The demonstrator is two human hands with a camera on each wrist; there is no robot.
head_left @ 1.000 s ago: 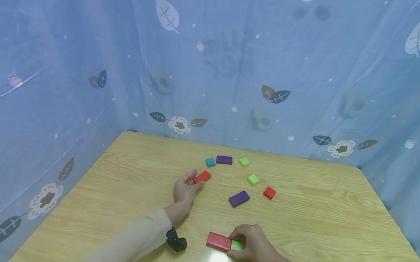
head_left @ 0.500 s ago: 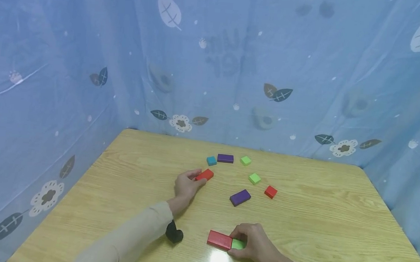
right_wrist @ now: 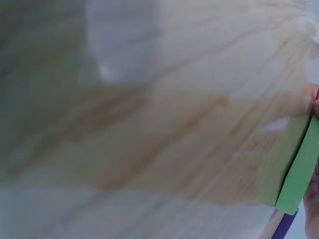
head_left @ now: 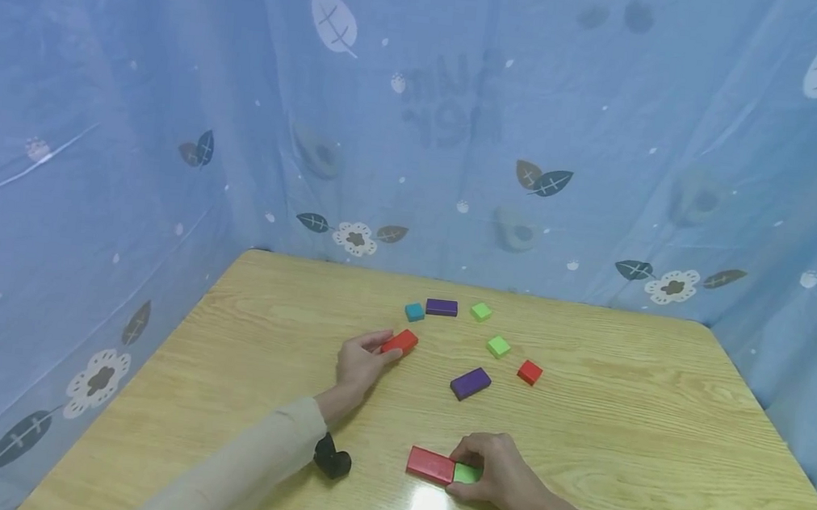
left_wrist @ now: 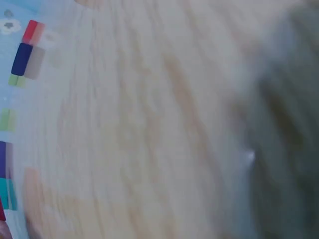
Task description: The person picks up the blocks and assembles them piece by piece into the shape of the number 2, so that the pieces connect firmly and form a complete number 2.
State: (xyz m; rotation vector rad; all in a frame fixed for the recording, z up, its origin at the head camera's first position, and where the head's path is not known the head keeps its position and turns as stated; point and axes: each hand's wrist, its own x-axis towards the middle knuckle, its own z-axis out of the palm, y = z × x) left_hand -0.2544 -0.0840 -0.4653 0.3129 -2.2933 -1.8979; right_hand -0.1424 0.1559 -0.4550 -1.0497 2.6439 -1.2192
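My left hand [head_left: 360, 362] reaches forward over the table and grips a red block [head_left: 402, 341] between thumb and fingers. Near the table's front, my right hand [head_left: 503, 472] pinches a small green block [head_left: 465, 474], its fingertips at the seam with a longer red block [head_left: 430, 465] that lies end to end with it. The right wrist view shows the green block's side [right_wrist: 298, 175] at the right edge, with part of the hand [right_wrist: 312, 214] beside it. Only a sliver of the left hand [left_wrist: 4, 230] appears in the left wrist view.
Behind the left hand lie a blue block [head_left: 414, 312], a purple block [head_left: 442, 307] and a light green block [head_left: 480, 311]. Another green block [head_left: 498, 346], a small red block [head_left: 529, 372] and a second purple block [head_left: 470, 383] lie mid-table. A blue curtain [head_left: 420, 126] encloses the table.
The left hand has turned slightly around the red block, still gripping it. The black wrist device beside the left sleeve has shifted a little left. The right hand keeps its place on the green block.
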